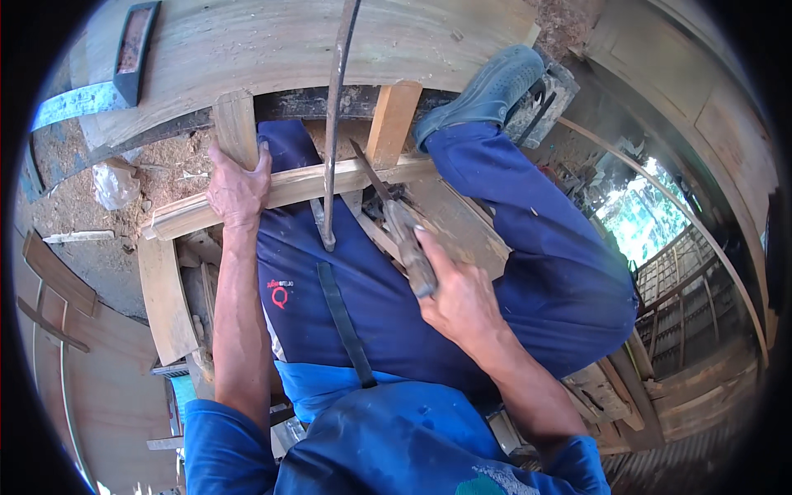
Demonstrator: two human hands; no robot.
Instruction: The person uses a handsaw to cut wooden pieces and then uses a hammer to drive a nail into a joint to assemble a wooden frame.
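My left hand [238, 186] is closed around the left part of a pale wooden bar [305, 186], its fingers and thumb at the joint with a short wooden crosspiece [236, 124]. The bar lies across my legs, and a second, more orange crosspiece [393, 124] meets it farther right. My right hand [466, 301] grips a wooden-handled tool [404, 239] with a narrow, pointed dark blade. The blade tip points up and away, over the bar beside the orange crosspiece. In front of the bar, a long metal rod [333, 115] runs down from the top edge.
A wide plank [297, 41] spans the far side, with an L-shaped try square [124, 74] at its left. Wood shavings and a crumpled plastic bag [115, 183] lie on the ground. Boards [161, 297] lean at left; scrap timber [627, 388] is stacked at right.
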